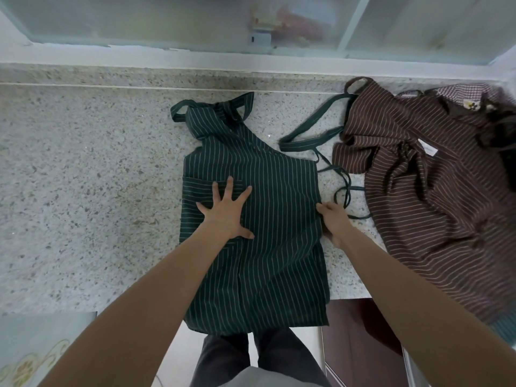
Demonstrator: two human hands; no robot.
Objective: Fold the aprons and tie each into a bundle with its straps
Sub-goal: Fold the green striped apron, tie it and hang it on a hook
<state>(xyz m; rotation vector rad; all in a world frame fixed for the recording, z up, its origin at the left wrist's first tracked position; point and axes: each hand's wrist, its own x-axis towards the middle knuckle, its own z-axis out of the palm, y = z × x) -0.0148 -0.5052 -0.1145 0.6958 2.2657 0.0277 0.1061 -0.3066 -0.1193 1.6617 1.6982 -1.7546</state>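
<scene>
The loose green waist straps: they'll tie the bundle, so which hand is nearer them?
Right. The right hand grips the dark green striped apron's right edge beside the straps; the left hand presses flat mid-apron.

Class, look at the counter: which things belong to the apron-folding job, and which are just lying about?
Part of the job:
green striped apron, left hand flat on it, right hand at its edge
its loose straps
brown striped apron, waiting in a heap

Just lying about:
checked cloth
dark item, unclear
</scene>
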